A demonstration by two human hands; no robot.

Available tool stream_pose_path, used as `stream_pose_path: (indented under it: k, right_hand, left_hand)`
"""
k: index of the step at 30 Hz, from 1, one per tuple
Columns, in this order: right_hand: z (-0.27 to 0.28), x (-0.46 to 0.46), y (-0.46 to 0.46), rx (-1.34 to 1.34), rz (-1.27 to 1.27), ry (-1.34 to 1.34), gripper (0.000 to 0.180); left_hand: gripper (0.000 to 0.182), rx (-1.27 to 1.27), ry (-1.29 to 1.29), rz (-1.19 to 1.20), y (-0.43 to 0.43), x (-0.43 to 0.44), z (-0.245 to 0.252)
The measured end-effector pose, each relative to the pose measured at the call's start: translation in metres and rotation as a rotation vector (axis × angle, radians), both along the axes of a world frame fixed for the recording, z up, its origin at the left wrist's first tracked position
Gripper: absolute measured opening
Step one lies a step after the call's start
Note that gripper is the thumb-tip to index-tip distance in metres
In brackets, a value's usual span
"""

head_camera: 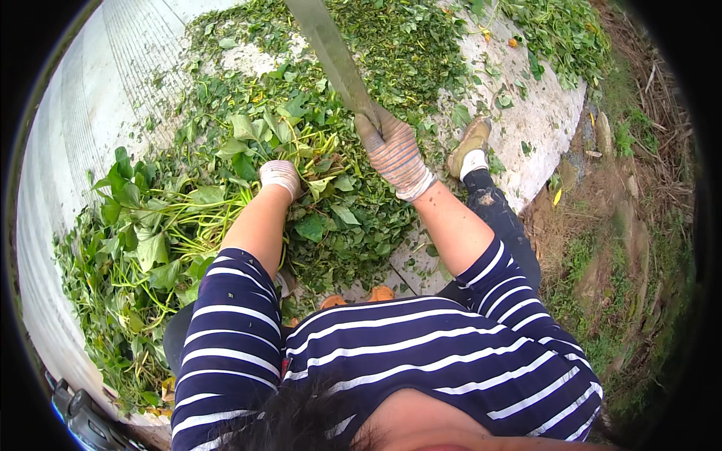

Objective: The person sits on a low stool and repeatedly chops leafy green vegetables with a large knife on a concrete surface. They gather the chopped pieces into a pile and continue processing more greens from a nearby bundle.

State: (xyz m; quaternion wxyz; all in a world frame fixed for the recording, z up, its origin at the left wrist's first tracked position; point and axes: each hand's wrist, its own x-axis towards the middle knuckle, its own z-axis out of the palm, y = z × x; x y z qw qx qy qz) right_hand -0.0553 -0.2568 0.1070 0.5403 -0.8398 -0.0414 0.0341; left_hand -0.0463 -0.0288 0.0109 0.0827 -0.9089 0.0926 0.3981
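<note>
A striped work glove covers my left hand [280, 176], which is closed around a bunch of leafy green vines [211, 206]; the stems trail off to the left and leaves stick out past the fist. My right hand [395, 152], also gloved, grips the lower end of a long, flat metal blade [333, 56]. This blade points up and away, raised over chopped green leaves [361, 231] spread on the ground. Its handle is hidden inside my right fist.
Uncut leafy vines [135, 282] are heaped at the left, and another pile [564, 45] lies at the upper right. My shoe [471, 144] rests on the pale concrete [524, 129]. Beyond its edge is a dirt and grass bank [615, 237]. A corrugated pale surface [84, 101] runs along the left.
</note>
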Motion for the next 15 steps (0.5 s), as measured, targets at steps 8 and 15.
stream_pose_path:
  k: [8,15]
  right_hand:
    - [-0.05,-0.077,0.008,-0.592,0.13,0.743,0.046]
    - [0.039,0.009,0.011,-0.087,0.012,-0.446,0.032]
  left_hand:
    - [0.029,0.105,0.107,0.126,-0.021,0.003,-0.03]
    - [0.022,0.077,0.027,0.072,-0.011,-0.002,-0.033]
